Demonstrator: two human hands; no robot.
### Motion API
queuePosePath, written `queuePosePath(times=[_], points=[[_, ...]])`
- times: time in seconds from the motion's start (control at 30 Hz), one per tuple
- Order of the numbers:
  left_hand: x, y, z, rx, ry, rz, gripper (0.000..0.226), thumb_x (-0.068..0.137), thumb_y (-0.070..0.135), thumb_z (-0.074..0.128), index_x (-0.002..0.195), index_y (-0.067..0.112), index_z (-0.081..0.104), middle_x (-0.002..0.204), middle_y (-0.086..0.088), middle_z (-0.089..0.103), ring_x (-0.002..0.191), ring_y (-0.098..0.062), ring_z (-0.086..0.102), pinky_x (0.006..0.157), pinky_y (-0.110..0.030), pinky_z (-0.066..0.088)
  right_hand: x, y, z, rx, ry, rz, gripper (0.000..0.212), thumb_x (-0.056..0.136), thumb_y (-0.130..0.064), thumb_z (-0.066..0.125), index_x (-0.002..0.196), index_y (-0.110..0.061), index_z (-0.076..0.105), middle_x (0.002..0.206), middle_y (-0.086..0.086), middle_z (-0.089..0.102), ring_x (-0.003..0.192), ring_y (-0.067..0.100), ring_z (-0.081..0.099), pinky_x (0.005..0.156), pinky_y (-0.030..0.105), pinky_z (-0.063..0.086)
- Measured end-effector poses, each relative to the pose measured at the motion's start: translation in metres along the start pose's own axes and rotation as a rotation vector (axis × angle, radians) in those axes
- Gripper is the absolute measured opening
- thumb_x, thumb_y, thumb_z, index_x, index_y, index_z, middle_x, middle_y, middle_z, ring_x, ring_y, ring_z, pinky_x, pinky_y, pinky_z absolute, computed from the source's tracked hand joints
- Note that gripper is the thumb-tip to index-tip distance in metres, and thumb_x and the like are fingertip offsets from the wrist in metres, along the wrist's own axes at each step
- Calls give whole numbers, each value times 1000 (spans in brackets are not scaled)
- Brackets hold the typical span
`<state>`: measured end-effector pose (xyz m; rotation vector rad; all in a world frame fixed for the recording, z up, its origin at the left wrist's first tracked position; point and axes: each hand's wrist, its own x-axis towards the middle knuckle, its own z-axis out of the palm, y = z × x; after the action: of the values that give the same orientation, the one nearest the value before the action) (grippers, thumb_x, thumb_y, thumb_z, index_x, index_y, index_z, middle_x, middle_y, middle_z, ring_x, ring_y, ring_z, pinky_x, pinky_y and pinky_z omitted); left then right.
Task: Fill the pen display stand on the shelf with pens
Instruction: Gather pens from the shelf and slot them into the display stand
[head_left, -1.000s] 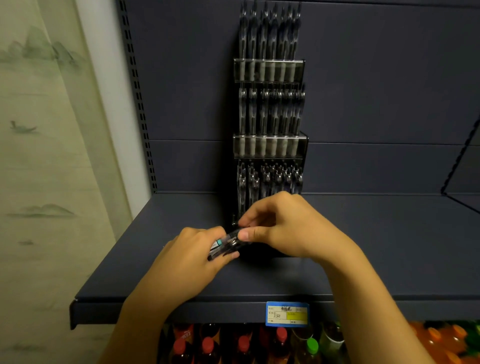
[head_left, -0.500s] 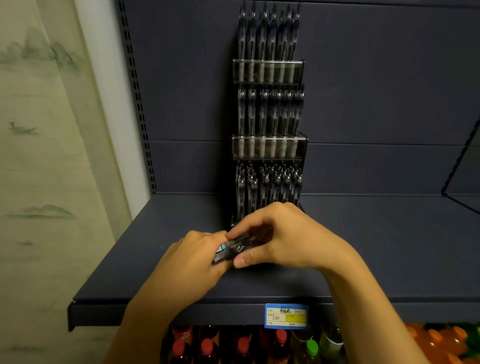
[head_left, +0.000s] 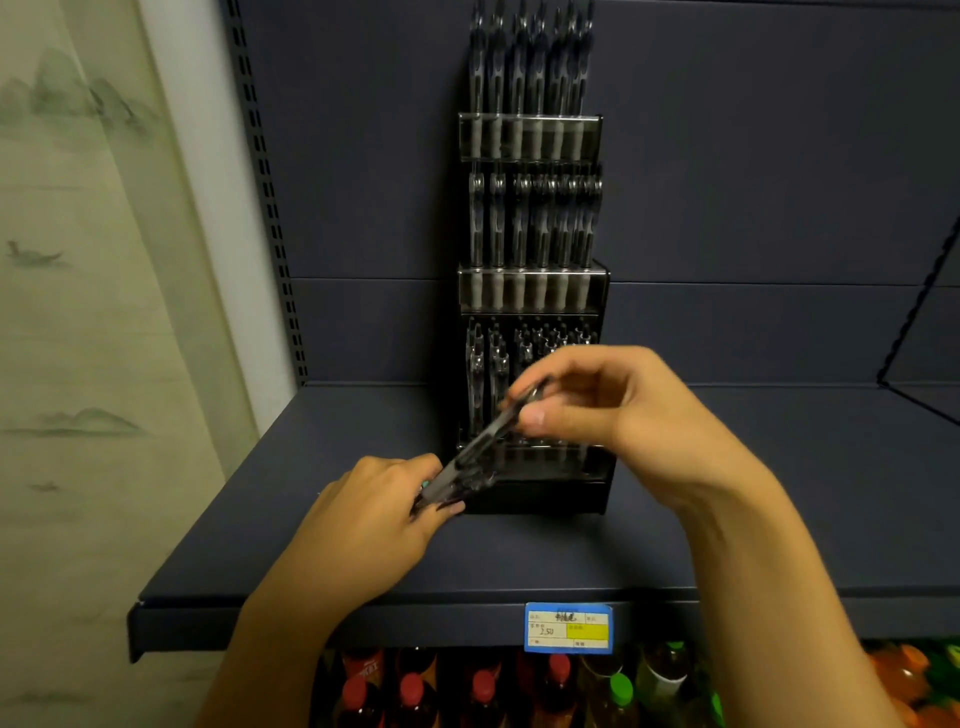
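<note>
- Head view: the tall, clear plastic pen display stand (head_left: 532, 291) stands upright on the dark blue-grey metal shelf (head_left: 727, 493), its back against the rear panel. Its top tier and middle tier each show a full row of dark pens with pale grips, standing upright side by side.
- Head view: the bottom tier looks partly filled. Pens stand in it at the left and further along, but your right hand covers much of this row, so you cannot count the free places.
- Head view: your right hand (head_left: 613, 410) pinches one dark, slim pen (head_left: 493, 431) near its upper end, between thumb and fingertips; the pen slants down to the left, in front of the bottom tier and not yet in it.
- Head view: your left hand (head_left: 379, 514) is curled round a small bundle of spare pens (head_left: 452, 486), just beside the stand's base and low over the shelf.
- Judgement: most of the filling seems done. What is left is to seat the pinched pen and the bundle in the bottom tier.
- Head view: a blue and yellow price label (head_left: 568, 634) sits on the shelf's front edge; capped drink bottles (head_left: 483, 686) stand below.
</note>
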<state>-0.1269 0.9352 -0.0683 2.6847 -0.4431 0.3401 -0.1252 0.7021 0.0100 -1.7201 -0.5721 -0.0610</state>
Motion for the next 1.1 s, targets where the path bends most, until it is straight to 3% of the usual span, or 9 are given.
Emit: queuePosePath(times=[0.1, 0.2, 0.3, 0.47, 0.67, 1.0, 1.1], points=[[1, 1, 0, -4, 4, 14, 24, 95, 52, 59, 80, 38, 47, 77, 13, 56, 74, -11, 57, 59, -27, 42, 2, -7, -6, 252, 68, -49, 27, 74, -5, 72, 101, -1, 72, 91, 18, 74, 84, 27, 71, 79, 34, 61], [3, 0, 1, -9, -7, 22, 29, 94, 51, 60, 75, 41, 41, 76, 15, 54, 72, -9, 57, 59, -26, 42, 6, -16, -14, 350, 143, -86, 25, 79, -4, 68, 103, -6, 73, 90, 12, 72, 81, 23, 69, 75, 32, 59], [5, -2, 2, -8, -3, 30, 24, 94, 51, 60, 80, 39, 45, 77, 15, 55, 72, -8, 57, 61, -26, 46, 9, -21, -19, 212, 238, -124, 25, 91, 6, 62, 110, -7, 73, 93, 12, 71, 85, 22, 70, 75, 27, 58], [6, -1, 5, -9, 8, 44, 21, 94, 50, 61, 84, 34, 51, 79, 12, 57, 72, -10, 58, 63, -30, 49, 19, -14, -14, -72, 444, -100, 22, 93, 1, 67, 107, -14, 76, 98, 9, 73, 87, 14, 72, 79, 29, 62], [5, 1, 6, -13, 19, 55, 25, 94, 51, 62, 80, 36, 47, 77, 12, 57, 71, -12, 58, 61, -28, 49, 27, -7, -4, -142, 436, -68, 21, 93, -3, 70, 90, -23, 71, 104, 4, 73, 90, 18, 72, 81, 31, 62], [2, -3, 6, -22, 29, 46, 30, 93, 52, 61, 74, 39, 42, 76, 12, 57, 69, -11, 59, 61, -30, 49, 31, -7, -3, -258, 433, -40, 18, 94, -11, 71, 109, -19, 73, 89, -4, 71, 83, 15, 73, 84, 38, 61], [2, -3, 6, -30, 31, 40, 32, 92, 52, 62, 72, 39, 40, 75, 13, 57, 69, -10, 58, 60, -29, 48, 30, -7, 2, -325, 399, -17, 13, 94, -15, 70, 105, -22, 71, 90, -5, 71, 84, 15, 72, 87, 40, 60]])
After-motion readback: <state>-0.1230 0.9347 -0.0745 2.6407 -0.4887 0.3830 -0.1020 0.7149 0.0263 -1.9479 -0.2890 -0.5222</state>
